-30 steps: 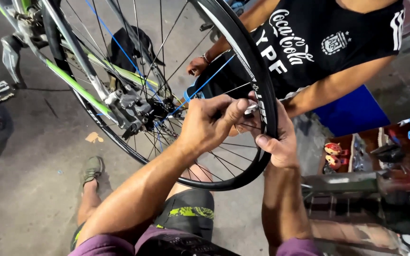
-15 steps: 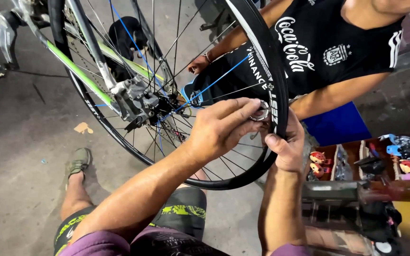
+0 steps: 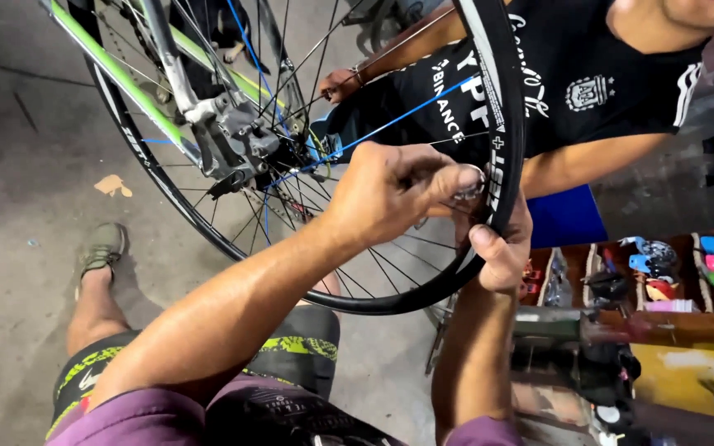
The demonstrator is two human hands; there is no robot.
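While gripping the black wheel rim [image 3: 507, 124], both hands [image 3: 390, 192], shelf compartments [image 3: 671, 277] of colourful parts nearby

Grey concrete floor [image 3: 26, 314] bears an olive shoe [image 3: 102, 248] and a tan scrap [image 3: 113, 186]

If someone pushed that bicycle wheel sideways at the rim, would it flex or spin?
The wheel would probably spin freely, since it hangs off the ground in the frame. Its thin spokes look light, so some sideways flex seems likely. The right hand gripping the rim would likely damp both.
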